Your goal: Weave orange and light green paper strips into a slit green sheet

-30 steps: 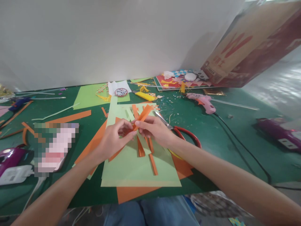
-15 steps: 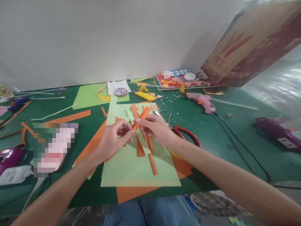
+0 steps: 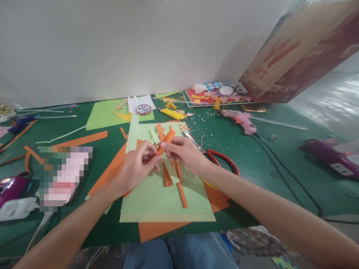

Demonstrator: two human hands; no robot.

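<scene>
We've got both hands pinched on the same orange paper strip (image 3: pixel 166 141), held up a bit above the light green sheet (image 3: pixel 165 194) in the middle of the green table (image 3: pixel 269 164). Our left hand (image 3: pixel 137 166) has thumb and fingertips closed on the near end of the strip, other fingers curled in loosely. Our right hand (image 3: pixel 186 153) grips it just beside, thumb and forefinger clamped tight, and the far end of the strip pokes up and away from us past the fingers. The two hands are basically touching at the pinch point.

Under our hands, more loose orange strips (image 3: pixel 179 186) lie across the green sheet, with a bigger orange sheet (image 3: pixel 159 229) sticking out at the near edge. Red-handled scissors (image 3: pixel 221 158) sit right behind our right wrist. Further right there's a pink glue gun (image 3: pixel 242 121), well apart from us.
</scene>
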